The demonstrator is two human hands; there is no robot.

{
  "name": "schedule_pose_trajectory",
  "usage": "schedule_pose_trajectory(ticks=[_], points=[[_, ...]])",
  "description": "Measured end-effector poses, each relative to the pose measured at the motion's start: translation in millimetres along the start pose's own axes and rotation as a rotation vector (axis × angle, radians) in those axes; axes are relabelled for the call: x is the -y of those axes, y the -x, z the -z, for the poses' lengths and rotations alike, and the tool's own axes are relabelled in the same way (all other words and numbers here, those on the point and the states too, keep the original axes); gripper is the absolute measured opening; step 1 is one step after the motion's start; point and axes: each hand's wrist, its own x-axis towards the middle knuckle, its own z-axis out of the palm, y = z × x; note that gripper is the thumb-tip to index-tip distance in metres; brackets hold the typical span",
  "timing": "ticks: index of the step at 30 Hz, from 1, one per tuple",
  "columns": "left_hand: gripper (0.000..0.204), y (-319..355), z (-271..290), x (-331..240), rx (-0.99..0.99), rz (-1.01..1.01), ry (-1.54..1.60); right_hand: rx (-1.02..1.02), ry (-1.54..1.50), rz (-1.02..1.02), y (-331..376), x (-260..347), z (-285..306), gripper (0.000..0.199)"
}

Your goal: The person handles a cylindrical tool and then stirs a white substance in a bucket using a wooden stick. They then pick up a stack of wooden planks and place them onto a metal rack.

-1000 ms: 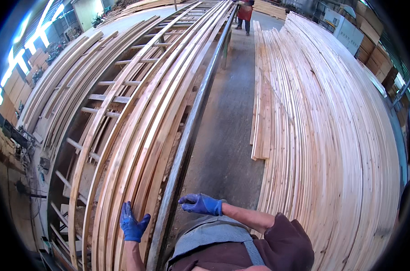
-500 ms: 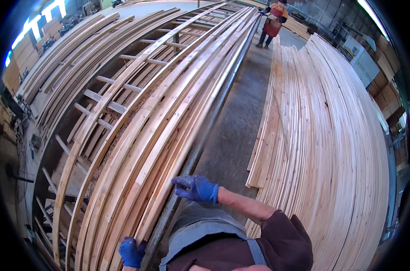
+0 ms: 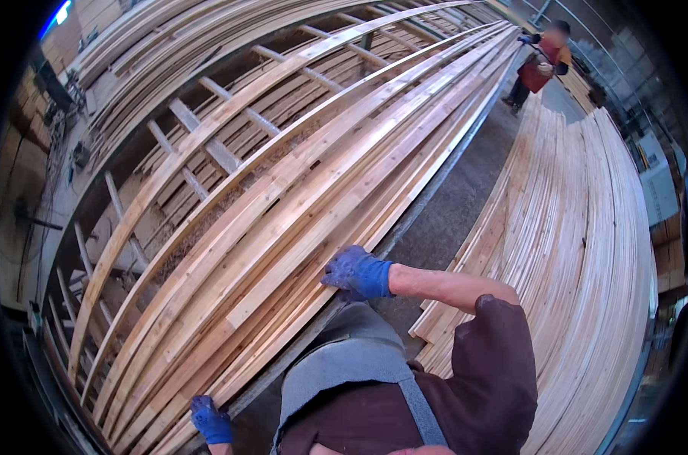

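Note:
Long pale wooden boards [image 3: 283, 220] lie side by side on a rack and run away from me toward the far right. My right hand [image 3: 357, 273], in a blue work glove, is closed over the outermost board [image 3: 298, 322] at the rack's near edge. Farther down the same board, at the lower left, my left hand [image 3: 211, 421] in a matching glove grips its edge. The fingertips of both hands are partly hidden. At the far end of the boards stands a co-worker [image 3: 540, 68] in a red apron.
Crossbars of the rack [image 3: 207, 144] show between the boards on the left, with more lumber beneath. A broad stack of pale boards [image 3: 556, 250] fills the right side. Between rack and stack runs a strip of dark floor [image 3: 454, 201]. A light-coloured cabinet [image 3: 659, 186] stands beyond the stack.
My right hand has moved forward and right and now lies over the outermost boards. Those boards have shifted apart slightly. The view has turned left, and the co-worker appears farther right.

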Motion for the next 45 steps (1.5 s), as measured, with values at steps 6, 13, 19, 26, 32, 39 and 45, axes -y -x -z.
schedule_pose_trajectory(ticks=[6,13,19,26,32,39,45], points=[[0.037,-9,-9,17,-0.047,-0.02,0.083,-0.101,-0.091,0.036,-6,-34,-14,0.03],[0.036,-66,-15,39,-0.14,-0.036,0.022,-0.122,0.107,-0.009,-45,-47,-22,0.017],[0.031,-177,-11,85,-0.245,0.029,0.025,-0.229,0.172,-0.098,-135,-76,-4,0.018],[0.033,-127,12,30,0.134,-0.035,-0.064,-0.239,0.035,-0.187,-44,-48,-14,0.017],[0.029,-70,16,-33,0.091,-0.091,0.385,0.074,-0.107,-0.136,-45,-27,-18,0.025],[0.026,-71,1,-62,-0.013,0.004,0.346,-0.43,0.439,-0.07,-107,-120,10,0.057],[0.053,-60,-8,-68,-0.163,0.034,0.161,0.111,0.296,-0.153,-107,-129,8,0.046]])
